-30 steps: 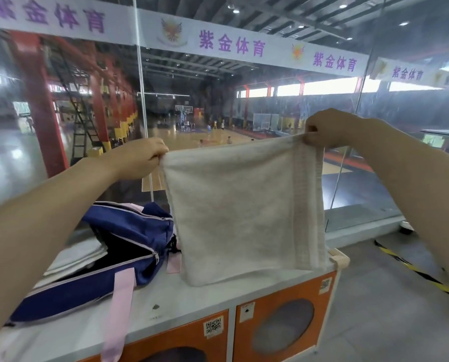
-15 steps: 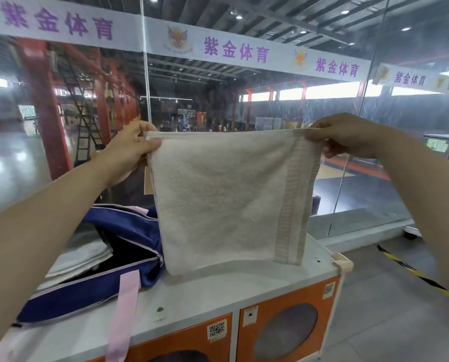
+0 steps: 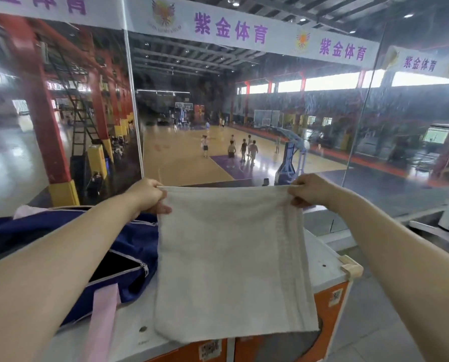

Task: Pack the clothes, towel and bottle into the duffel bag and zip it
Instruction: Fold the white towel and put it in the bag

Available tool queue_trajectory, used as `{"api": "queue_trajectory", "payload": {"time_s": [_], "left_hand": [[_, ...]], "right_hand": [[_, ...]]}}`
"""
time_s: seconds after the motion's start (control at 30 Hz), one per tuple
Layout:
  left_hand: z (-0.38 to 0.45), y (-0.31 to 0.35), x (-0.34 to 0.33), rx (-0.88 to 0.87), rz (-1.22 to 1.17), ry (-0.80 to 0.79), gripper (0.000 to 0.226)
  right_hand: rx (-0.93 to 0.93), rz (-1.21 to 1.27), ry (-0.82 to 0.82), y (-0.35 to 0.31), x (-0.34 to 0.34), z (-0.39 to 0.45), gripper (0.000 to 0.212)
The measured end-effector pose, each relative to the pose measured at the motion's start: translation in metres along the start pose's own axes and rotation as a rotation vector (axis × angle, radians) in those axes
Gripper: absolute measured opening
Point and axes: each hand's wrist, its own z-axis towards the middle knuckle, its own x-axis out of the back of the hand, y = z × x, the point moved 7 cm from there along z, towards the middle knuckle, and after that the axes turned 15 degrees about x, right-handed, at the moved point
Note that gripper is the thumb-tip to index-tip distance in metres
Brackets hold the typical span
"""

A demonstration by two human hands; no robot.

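just one towel, two hands

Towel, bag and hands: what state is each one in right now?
Towel: off-white, held up by its two top corners, hanging flat in front of the counter.
Duffel bag: navy, on the counter, zip open, dark inside showing.
Pink strap: hanging down over the counter's front.
Left hand: pinches the towel's top left corner.
Right hand: pinches the towel's top right corner.
Counter: white top, orange front.
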Motion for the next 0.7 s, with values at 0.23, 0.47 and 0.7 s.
{"api": "queue_trajectory", "payload": {"time_s": [0.23,0.47,0.7], "left_hand": [[0.022,-0.032,-0.023,-0.081,-0.209,-0.067,0.013],[-0.010,-0.111,-0.032,-0.129,-0.272,-0.033,0.018],[-0.044,-0.162,-0.045,-0.243,-0.013,0.024,0.016]], "right_hand": [[0.073,-0.080,0.129,0.038,-0.022,-0.002,0.011],[0.077,-0.053,0.110,0.082,-0.059,-0.061,0.005],[0.066,-0.008,0.159,0.102,-0.086,-0.122,0.010]]}}
